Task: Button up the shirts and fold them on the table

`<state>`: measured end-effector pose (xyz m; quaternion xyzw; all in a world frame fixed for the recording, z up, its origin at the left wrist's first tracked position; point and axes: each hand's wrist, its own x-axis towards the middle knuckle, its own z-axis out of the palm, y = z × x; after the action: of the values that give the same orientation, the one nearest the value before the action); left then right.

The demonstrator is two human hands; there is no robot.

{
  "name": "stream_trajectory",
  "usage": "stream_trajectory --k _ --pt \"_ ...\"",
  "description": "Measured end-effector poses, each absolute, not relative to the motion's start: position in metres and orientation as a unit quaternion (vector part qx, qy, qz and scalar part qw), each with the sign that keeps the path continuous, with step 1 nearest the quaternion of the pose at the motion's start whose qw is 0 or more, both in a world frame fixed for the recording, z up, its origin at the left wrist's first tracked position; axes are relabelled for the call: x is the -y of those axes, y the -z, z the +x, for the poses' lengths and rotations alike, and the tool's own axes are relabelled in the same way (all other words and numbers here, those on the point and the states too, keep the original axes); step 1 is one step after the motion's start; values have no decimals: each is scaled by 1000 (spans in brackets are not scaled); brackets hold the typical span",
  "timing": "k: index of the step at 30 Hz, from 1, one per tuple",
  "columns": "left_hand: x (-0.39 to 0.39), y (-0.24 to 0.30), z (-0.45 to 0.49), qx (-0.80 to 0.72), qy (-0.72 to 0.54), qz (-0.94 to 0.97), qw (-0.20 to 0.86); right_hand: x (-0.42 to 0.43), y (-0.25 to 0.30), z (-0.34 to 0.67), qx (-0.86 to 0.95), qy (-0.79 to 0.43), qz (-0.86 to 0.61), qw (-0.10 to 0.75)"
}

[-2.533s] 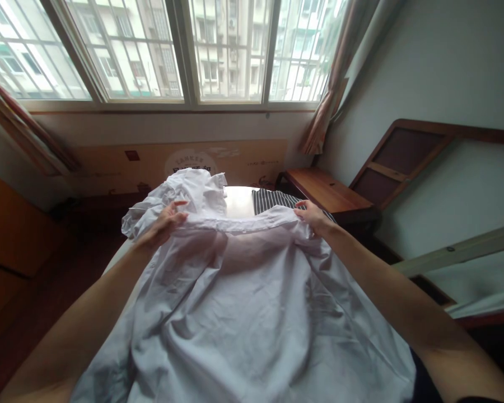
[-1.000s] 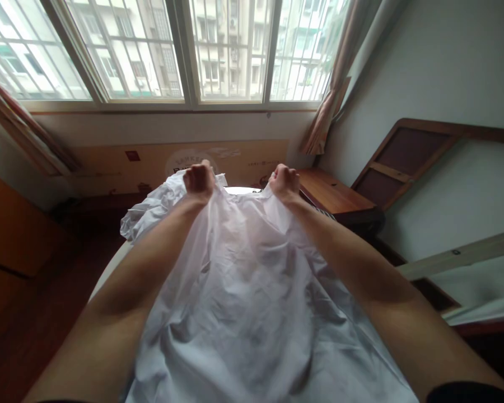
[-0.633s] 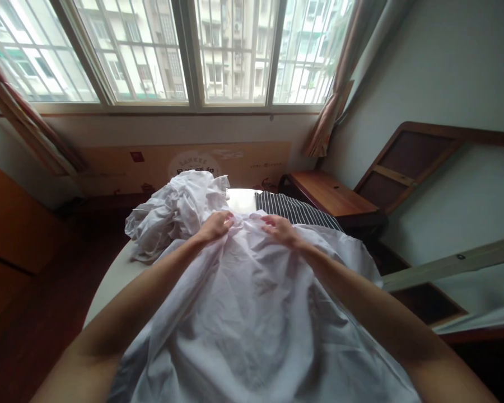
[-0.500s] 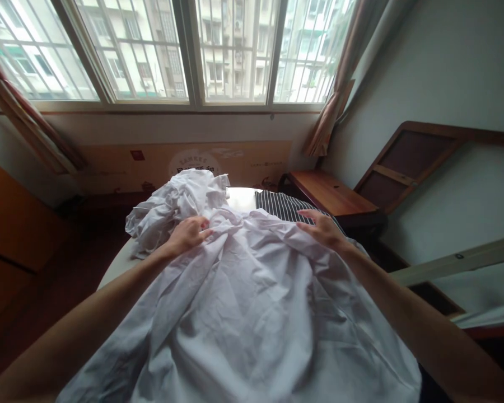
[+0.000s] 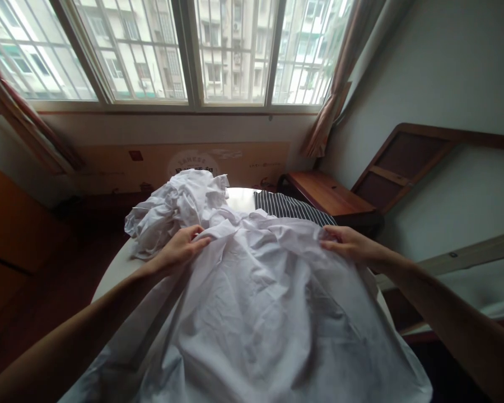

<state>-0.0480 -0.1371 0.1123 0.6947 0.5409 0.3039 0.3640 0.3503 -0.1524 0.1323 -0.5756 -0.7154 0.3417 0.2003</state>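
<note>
A large wrinkled white garment (image 5: 252,302), which looks like a shirt or coat, lies spread over a white round table (image 5: 113,268) and hangs toward me. My left hand (image 5: 183,245) pinches its upper left part between thumb and fingers. At the upper right edge, my right hand (image 5: 346,243) has thumb and fingers closed on the same cloth. Beyond my left hand sits a crumpled heap of white cloth (image 5: 174,207). Black cloth with white stripes (image 5: 292,206) lies behind the garment, partly covered by it.
A low wooden bench or table (image 5: 330,193) stands beyond the round table at the right. A barred window (image 5: 185,56) with tied curtains (image 5: 319,137) spans the far wall. An orange-brown cabinet (image 5: 12,235) is at the left. Wooden framing (image 5: 397,168) runs along the right wall.
My right hand has moved right and slightly down, its fingers closing on the garment's edge. My left hand has shifted a little left and down. The cloth between them is spread wider.
</note>
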Motion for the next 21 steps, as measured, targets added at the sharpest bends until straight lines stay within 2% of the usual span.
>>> stream_trajectory --k 3,5,7,8,11,15,18,21 --pt "150 -110 -8 -472 -310 632 531 168 -137 284 736 -438 -484 178" --pt "159 -99 6 -415 -216 640 609 179 -126 255 750 -512 -411 79" --pt "167 -89 5 -380 -127 700 591 191 -112 245 781 -505 -368 27" --pt "172 -87 -2 -375 -98 741 549 197 -105 246 801 -470 -370 33" --pt "188 -87 -34 -380 -38 826 414 219 -90 271 832 -329 -437 86" --pt "212 -86 -73 -392 30 846 362 251 -73 320 810 -231 -539 30" --pt "216 -83 -92 -424 35 819 385 270 -65 348 774 -216 -595 7" --pt "206 -91 -102 -419 20 748 514 275 -75 355 762 -297 -575 0"
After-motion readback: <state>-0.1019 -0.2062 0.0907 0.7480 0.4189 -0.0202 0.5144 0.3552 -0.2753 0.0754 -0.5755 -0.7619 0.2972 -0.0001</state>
